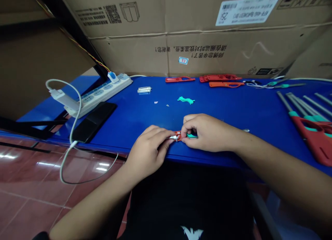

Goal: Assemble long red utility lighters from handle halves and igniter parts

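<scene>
Blue bench, red piece hidden between hands

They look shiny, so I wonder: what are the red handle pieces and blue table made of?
The red handle pieces look like moulded plastic: even colour, soft shine. The blue tabletop seems painted or laminated, smooth and faintly glossy; what lies beneath can't be seen.

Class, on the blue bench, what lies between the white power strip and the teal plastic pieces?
The head view shows a small bundle of silver metal pins and tiny metal bits between the white power strip and the teal plastic pieces.
</scene>
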### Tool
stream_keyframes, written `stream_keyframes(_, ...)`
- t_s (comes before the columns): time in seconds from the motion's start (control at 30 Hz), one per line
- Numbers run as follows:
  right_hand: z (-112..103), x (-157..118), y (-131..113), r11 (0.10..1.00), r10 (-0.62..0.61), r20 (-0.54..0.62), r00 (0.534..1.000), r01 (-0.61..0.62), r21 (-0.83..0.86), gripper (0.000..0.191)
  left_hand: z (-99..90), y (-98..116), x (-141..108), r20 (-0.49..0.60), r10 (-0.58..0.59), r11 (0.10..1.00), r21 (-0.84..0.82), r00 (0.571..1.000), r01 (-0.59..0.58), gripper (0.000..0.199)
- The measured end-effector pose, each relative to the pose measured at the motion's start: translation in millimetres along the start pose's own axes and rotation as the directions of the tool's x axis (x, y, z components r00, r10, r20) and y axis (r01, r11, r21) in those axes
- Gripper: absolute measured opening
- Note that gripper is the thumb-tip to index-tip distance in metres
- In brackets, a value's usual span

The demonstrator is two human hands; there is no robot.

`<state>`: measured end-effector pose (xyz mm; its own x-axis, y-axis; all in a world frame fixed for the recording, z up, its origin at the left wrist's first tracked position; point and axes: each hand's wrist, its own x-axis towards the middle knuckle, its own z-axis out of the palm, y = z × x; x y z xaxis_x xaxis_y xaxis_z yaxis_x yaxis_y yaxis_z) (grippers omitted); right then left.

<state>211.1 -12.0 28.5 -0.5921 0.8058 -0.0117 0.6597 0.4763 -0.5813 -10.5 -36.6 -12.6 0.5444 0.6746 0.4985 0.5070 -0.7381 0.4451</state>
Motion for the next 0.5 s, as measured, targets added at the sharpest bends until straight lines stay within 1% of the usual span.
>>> stream_keyframes(0.07, 0.6, 0.2, 0.5, 1.0, 0.006, 0.0, 1.0, -0.006, 0.014, 0.01, -0.1, 0.1, 0.0, 0.0, -0.005, 1.0, 0.0, 1.0, 0.005, 0.017)
stream_keyframes(0.23, 0.6, 1.0, 3.4, 1.0, -0.003, -0.043, 0.999, 0.004, 0.022, 0.011, 1.0, -1.3, -0.3, -0.002, -0.013, 1.0, -0.001, 1.0, 0.013, 0.017)
stream_keyframes(0.5, 3.0, 2.3, 5.6, 0.999, -0.018, -0.048, 0.999, 0.019, 0.029, 0.011, 2.4, 0.6, 2.2, -0.005, -0.014, 1.0, 0.006, 1.0, 0.014, 0.016)
